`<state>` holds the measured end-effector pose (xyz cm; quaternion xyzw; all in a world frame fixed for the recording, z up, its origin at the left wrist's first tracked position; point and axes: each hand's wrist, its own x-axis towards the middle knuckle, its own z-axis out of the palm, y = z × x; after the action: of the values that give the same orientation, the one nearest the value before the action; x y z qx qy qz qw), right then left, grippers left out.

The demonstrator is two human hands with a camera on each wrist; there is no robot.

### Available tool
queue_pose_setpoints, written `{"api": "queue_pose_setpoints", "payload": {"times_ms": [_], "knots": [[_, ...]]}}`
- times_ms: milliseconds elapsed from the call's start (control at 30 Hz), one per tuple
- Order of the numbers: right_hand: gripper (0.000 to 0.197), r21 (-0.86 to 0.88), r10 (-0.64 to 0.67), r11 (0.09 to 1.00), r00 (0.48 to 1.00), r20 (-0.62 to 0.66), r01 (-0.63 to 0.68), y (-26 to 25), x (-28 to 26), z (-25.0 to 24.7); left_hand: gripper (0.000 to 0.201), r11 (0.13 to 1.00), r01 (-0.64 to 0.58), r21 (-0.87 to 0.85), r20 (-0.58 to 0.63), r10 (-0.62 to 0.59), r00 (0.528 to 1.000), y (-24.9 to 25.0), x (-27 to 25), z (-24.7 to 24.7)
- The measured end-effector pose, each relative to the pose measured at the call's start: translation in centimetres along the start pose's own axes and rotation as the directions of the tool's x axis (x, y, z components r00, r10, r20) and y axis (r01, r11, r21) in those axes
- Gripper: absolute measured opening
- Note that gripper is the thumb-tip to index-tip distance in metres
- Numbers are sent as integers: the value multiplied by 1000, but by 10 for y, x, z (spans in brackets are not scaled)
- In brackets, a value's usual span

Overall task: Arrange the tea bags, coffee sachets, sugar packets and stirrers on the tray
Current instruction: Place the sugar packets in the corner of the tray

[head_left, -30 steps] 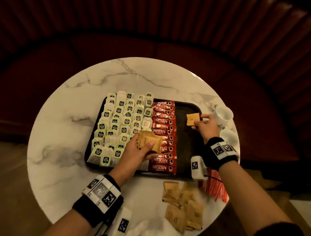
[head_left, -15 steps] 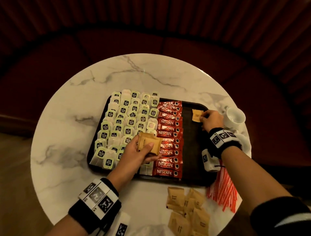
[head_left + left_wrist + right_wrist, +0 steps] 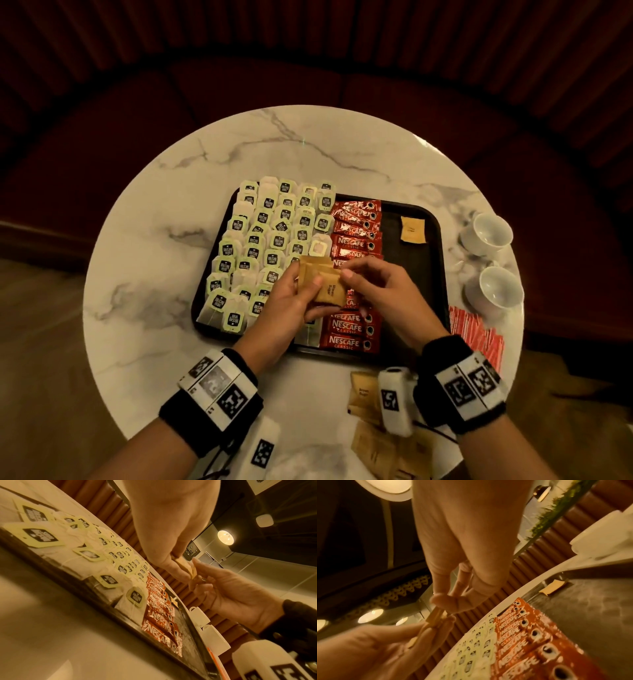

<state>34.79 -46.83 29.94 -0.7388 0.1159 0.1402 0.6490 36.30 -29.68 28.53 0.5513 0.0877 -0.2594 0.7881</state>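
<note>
- Now, far left of the tray [image 3: 442, 240]: tea bags [image 3: 270, 240] in overlapping rows, filled; leave them alone.
- Left hand [image 3: 291, 308] above the tray's middle, thumb and fingers pinching a fanned stack of brown sugar packets [image 3: 322, 284].
- Under both hands: column of red coffee sachets [image 3: 356, 236], done by the look of it.
- Right hand [image 3: 390, 298] meets the stack, thumb and forefinger pinched on the top packet's right edge; whether it has come free, cannot tell.
- To do well: peel just one packet, left hand holding the rest firm so none slip.
- Right strip of tray: one placed packet [image 3: 412, 230] near the far corner; next likely goes just beside it, same orientation.
- Off the tray, right: two white cups [image 3: 489, 233], red stirrers [image 3: 479, 339], loose packets [image 3: 363, 394] near the front edge, all still to go.
</note>
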Motion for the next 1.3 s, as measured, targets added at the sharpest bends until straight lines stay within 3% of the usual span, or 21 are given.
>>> {"api": "queue_pose_setpoints", "payload": {"times_ms": [167,300,433,533,633,833,933,1033,1167,1300], "knots": [[30,82,-8,997,1000,5,8,4,-8,5,28,996,-91,15,-26,92,995,0,-2,1],[30,110,-37,993,995,-90,47,8,-7,7,30,990,-130,54,-24,131,991,-3,-4,2],[33,254,-69,960,979,-190,117,8,-8,9,29,987,-104,125,-6,105,994,-3,-4,3],[39,340,-11,938,984,-175,71,11,-9,14,30,991,-77,108,-12,78,997,-2,-5,4],[32,326,29,945,986,-167,27,15,-6,12,27,993,-51,106,1,51,999,-2,-5,3],[23,366,87,928,916,-392,68,13,41,-47,25,1000,17,14,-50,-16,999,-1,1,-3],[31,288,129,957,879,-458,10,21,83,-79,22,1000,22,15,-58,-21,998,0,3,-5],[39,58,139,990,850,-508,-128,31,122,-98,18,999,40,33,-57,-38,998,1,4,-5],[31,-180,145,941,821,-552,-287,38,143,-102,17,996,60,59,-61,-57,997,2,6,-6],[33,-292,130,894,821,-556,-340,39,143,-98,17,996,70,48,-66,-67,996,4,6,-8]]}}
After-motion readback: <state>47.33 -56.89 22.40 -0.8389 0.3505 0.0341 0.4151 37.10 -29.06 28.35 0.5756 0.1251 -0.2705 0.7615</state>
